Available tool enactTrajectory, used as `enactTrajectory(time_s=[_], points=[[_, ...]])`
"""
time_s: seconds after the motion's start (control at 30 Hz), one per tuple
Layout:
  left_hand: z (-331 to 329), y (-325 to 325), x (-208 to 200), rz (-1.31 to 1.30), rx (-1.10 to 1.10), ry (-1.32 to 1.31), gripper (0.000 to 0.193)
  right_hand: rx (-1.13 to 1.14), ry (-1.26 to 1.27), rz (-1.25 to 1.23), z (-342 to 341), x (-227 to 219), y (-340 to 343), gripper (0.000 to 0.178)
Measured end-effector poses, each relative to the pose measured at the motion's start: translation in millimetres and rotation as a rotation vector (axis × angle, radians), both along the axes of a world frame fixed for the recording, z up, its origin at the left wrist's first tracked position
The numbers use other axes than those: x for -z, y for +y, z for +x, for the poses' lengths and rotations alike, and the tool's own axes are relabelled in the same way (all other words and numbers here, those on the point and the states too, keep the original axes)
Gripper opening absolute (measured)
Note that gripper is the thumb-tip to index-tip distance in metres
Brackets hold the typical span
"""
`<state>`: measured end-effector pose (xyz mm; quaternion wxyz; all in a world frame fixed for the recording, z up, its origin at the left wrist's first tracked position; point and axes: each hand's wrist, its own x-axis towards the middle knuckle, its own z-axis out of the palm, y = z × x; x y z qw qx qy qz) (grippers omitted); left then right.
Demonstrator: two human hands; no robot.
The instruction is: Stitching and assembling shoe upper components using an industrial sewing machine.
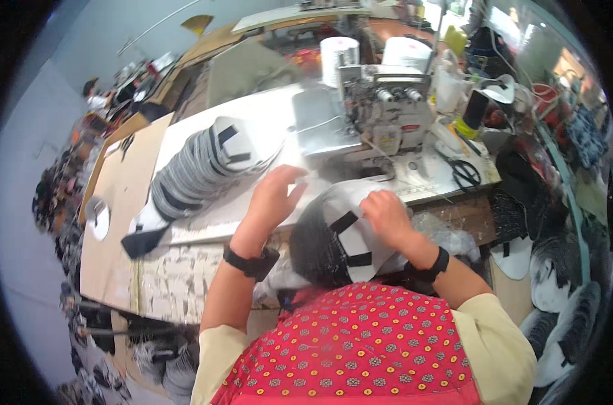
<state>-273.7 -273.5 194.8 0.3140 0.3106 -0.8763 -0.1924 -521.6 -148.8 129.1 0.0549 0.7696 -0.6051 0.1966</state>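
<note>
In front of my body, at the near edge of the sewing machine table, lies a bundle of black and white fabric pieces [364, 239]; the top one is white with two black strips. My right hand [385, 214] is closed, fingertips pinched at the upper right part of that top piece. My left hand [274, 194] hovers to the left of the bundle, fingers and thumb apart, holding nothing. Beyond both hands stands an overlock sewing machine [391, 111]. A long row of overlapping grey and white fabric pieces [198, 169] lies on the tabletop left of my left hand.
Black scissors [463, 174] lie right of the machine, near a dark thread cone [474, 108]. White thread cones [339, 61] stand behind it. A wooden board [121, 216] extends at the left. More fabric pieces [553, 283] are piled at the right.
</note>
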Motion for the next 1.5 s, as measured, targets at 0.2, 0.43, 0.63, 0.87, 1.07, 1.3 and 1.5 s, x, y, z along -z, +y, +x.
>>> enactTrajectory(time_s=[0.2,0.43,0.63,0.87,1.07,1.3,1.5], points=[[2,-40,4,-0.240,-0.033,-0.260,0.017,-0.175,-0.355,0.242,-46,-113,50,0.017],[4,-43,32,0.437,0.186,0.173,0.023,-0.052,-1.157,-0.008,-40,-126,-24,0.019],[-11,-54,14,1.044,0.033,0.985,0.045,0.145,-1.763,0.474,-16,-63,-88,0.021],[-52,-97,3,0.890,0.201,0.875,0.037,0.218,-1.161,-0.222,8,-34,-111,0.018],[-59,-160,22,0.539,-0.102,0.567,0.019,-0.120,-0.591,-0.410,7,-18,-92,0.030],[-26,-135,16,0.767,-0.319,0.557,0.023,0.034,-0.200,-0.414,7,-32,-91,0.034],[-9,-40,-26,1.102,-0.097,0.357,0.039,0.141,-0.404,-0.317,-5,-39,-95,0.031]])
